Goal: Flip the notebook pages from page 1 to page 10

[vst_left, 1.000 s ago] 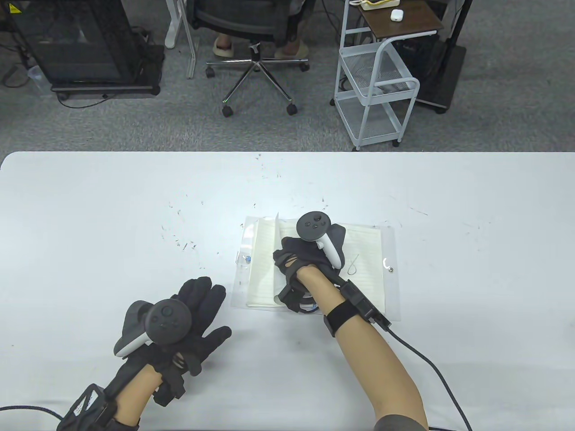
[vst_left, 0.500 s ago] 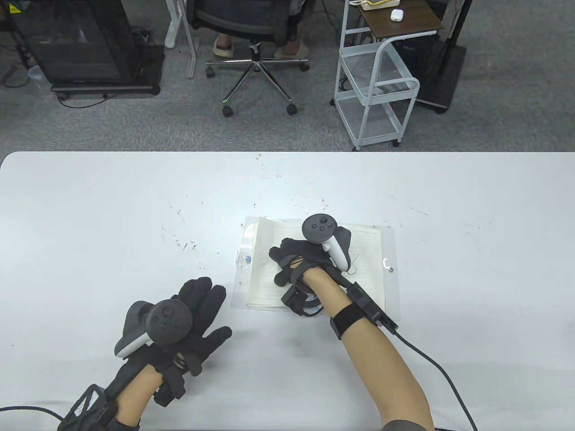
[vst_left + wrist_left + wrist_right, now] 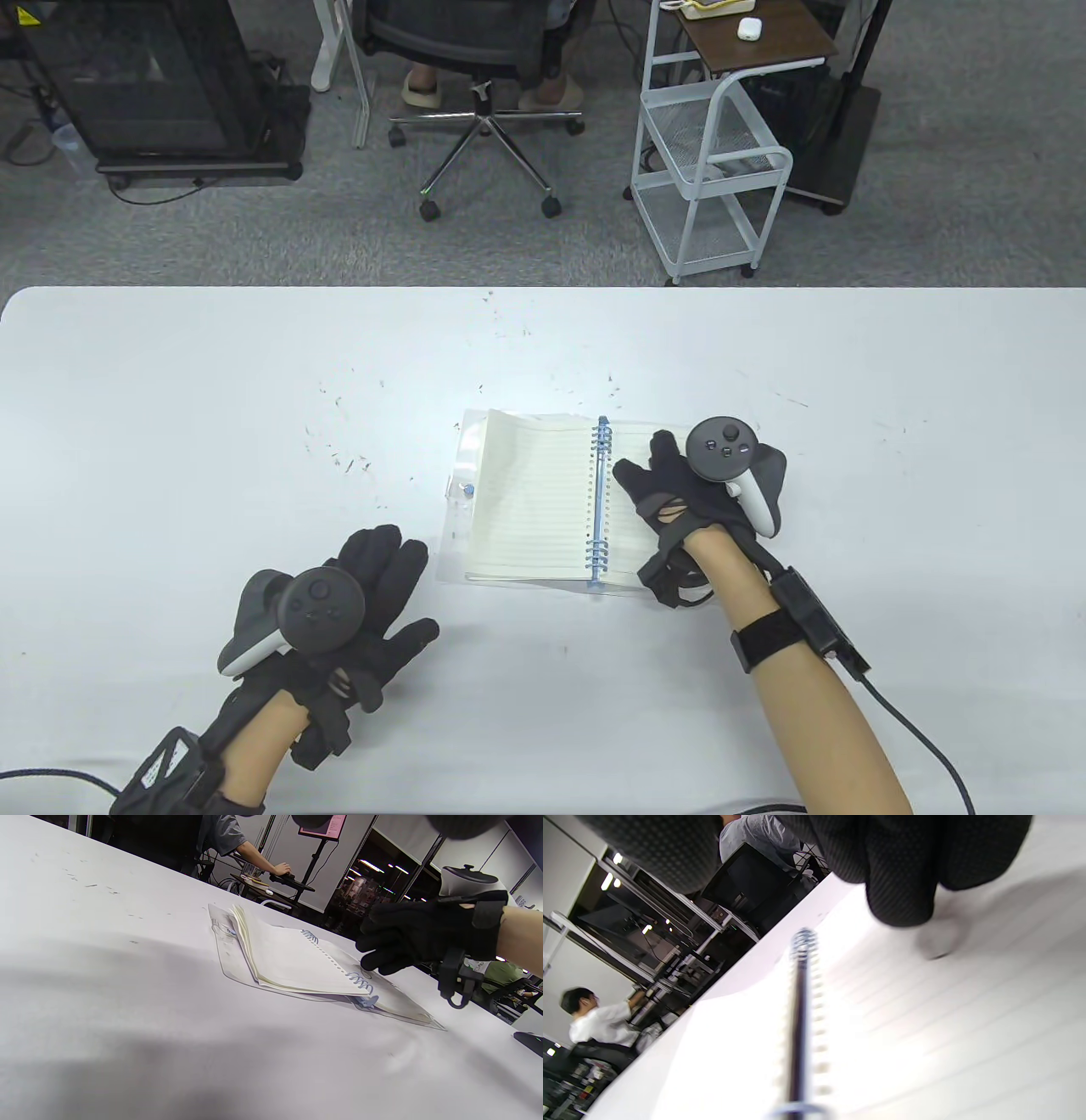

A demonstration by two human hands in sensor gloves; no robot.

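1. We see the notebook (image 3: pixel 543 501) lying open on the white bench (image 3: pixel 170 407), just right of its middle. A second ago a page stood upright near the spine with our right hand over it. Half a second ago that page was coming down onto the left stack. Now it lies flat there.

2. Our right hand (image 3: pixel 691 497) has crossed back from the left half of the notebook to the right half. It now sits over the right-hand page just beside the blue spiral binding (image 3: pixel 599 501).

3. In the right wrist view a gloved fingertip (image 3: pixel 901 895) hovers very near the lined page or just touches it; we cannot tell which. The hand grips nothing, and its fingers look loosely spread, not pinched.

4. Our left hand (image 3: pixel 356 603) has not moved. It rests flat and open on the bench, near the notebook's lower left corner, apart from it.

5. We judge one page turn finished and the next about to start. The left stack shows several leaves in the left wrist view, so we seem partway through, though no page number is readable.

6. The next move likely calls for lifting a single leaf at its right edge.
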